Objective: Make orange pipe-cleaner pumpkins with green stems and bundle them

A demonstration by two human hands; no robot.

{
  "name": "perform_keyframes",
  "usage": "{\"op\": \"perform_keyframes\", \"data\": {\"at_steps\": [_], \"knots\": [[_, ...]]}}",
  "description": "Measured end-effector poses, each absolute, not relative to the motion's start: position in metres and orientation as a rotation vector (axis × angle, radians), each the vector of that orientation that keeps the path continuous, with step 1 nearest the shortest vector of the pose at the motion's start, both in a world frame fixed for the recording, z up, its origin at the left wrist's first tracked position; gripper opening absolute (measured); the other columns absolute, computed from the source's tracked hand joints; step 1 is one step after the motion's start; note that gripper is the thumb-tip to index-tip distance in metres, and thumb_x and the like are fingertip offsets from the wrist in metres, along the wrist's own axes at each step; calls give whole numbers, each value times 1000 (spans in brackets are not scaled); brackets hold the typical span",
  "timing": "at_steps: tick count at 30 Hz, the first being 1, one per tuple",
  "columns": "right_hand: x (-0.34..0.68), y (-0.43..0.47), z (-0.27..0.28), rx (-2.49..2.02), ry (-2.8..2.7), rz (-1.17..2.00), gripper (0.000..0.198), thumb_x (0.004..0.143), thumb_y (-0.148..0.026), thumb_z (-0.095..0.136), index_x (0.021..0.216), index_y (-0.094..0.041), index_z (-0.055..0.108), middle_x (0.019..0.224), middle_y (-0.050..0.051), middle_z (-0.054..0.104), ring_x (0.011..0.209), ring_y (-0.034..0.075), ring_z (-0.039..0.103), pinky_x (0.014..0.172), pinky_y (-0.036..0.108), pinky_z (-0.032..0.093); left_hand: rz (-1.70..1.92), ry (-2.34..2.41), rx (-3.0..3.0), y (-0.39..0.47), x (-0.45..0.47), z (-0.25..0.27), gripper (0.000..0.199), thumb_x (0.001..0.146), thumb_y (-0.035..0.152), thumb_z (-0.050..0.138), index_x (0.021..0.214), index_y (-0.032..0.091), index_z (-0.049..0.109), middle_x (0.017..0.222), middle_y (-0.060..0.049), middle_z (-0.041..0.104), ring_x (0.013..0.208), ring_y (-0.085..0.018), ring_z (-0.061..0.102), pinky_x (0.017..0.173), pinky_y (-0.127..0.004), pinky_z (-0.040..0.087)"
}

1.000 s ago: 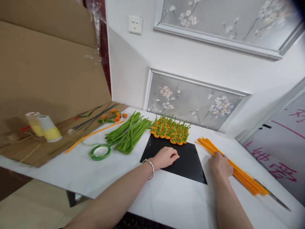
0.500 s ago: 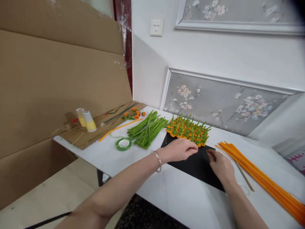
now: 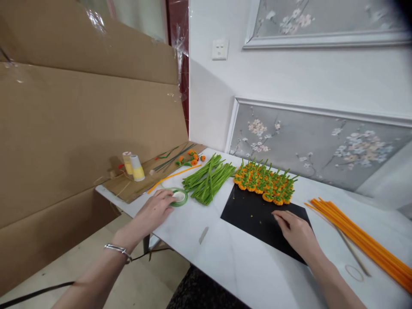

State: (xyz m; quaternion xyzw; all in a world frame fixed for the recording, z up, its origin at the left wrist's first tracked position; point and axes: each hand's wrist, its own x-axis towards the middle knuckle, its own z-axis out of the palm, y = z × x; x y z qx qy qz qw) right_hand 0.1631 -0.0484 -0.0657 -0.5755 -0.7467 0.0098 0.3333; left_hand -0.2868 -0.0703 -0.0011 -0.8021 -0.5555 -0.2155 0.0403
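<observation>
My left hand is at the roll of green tape, its fingers and thumb closed on the roll's left edge while the roll lies on the table. Over the black mat, my right hand has thumb and fingertips pinched together; whatever they may hold is too small to see. Behind it, at the mat's far edge, stand rows of orange pipe-cleaner flowers with green stems pointing up. A pile of green pipe cleaners lies between the tape and the flowers.
Orange pipe cleaners lie at the right beside a thin stick and a rubber band. On the left, two yellow-and-white cones stand on cardboard. A few finished orange flowers lie farther back.
My left hand has moved left from beside the orange flowers to the green tape roll. My right hand stays over the mat, still pinched. The view has shifted a little left.
</observation>
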Motion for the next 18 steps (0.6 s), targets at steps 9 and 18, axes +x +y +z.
{"op": "perform_keyframes", "data": {"at_steps": [9,18], "knots": [[168,-50,-65,-1471,-1919,72,33,87,-43,44,91,-21,69,94,8,73,82,25,68,76,37,53,-826,-1800,-2485,-81,-273,-19,8,82,15,54,86,20,58,91,-5,62,92,-25,55,83,-38,44],[64,-98,7,-1214,-1428,1384,58,83,-62,53,122,-19,52,100,11,66,81,23,68,69,35,55,-1304,-1671,-2413,-128,-182,5,14,85,11,55,95,21,54,94,-4,62,92,-22,57,80,-37,48]]}}
